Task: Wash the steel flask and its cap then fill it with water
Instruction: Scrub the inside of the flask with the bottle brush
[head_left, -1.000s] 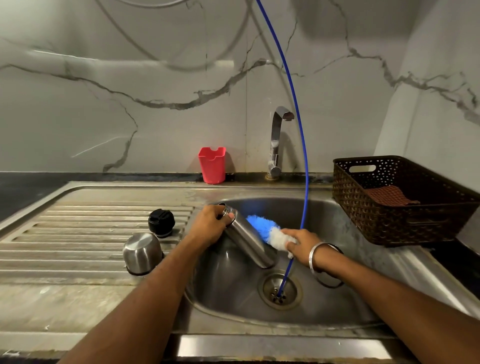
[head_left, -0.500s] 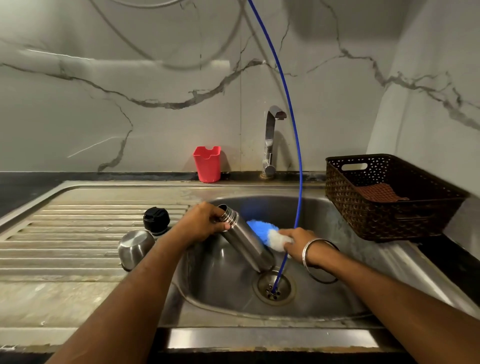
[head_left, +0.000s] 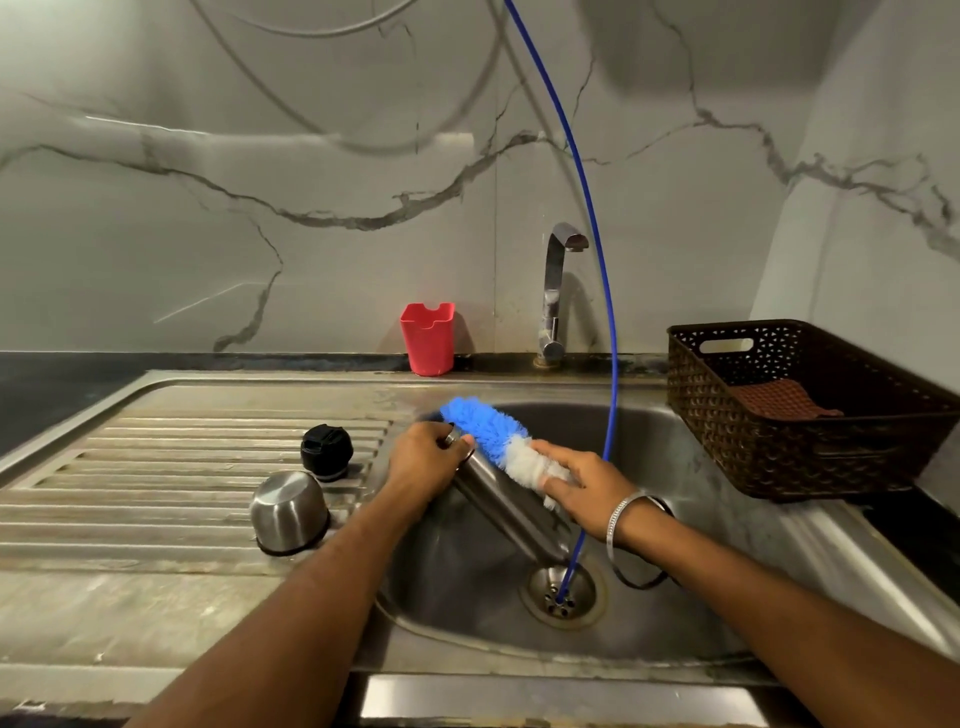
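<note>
At the left of the frame we see the ribbed draining board (head_left: 156, 483) of the steel sink, and on it, toward the middle, a steel cup-shaped cap (head_left: 289, 512) standing mouth down, with a black stopper (head_left: 327, 451) just behind it and apart from it. Behind, at the foot of the marble wall, a red plastic holder (head_left: 427, 338) stands upright on the ledge. Moving toward the centre, our left hand (head_left: 425, 460) curls its fingers round the neck of the steel flask (head_left: 511, 512), holding it at the left edge of the basin (head_left: 675, 597); the flask slants down to the right, its mouth up at the hand and its base low in the basin just above the drain (head_left: 563, 592). A blue and white bottle brush (head_left: 501, 439) lies along the upper side of the flask, its blue end reaching past the mouth toward the upper left. Our right hand (head_left: 584, 486) grips the white end of the brush, fingers wrapped over it, a metal bangle (head_left: 621, 514) on the wrist. A thin blue tube (head_left: 608, 291) drops from the top of the frame in a curve, passing right of the tap (head_left: 556, 296), down to the drain. At the right edge a dark woven basket (head_left: 800, 410) sits on the counter with a brownish cloth (head_left: 779, 397) inside.
</note>
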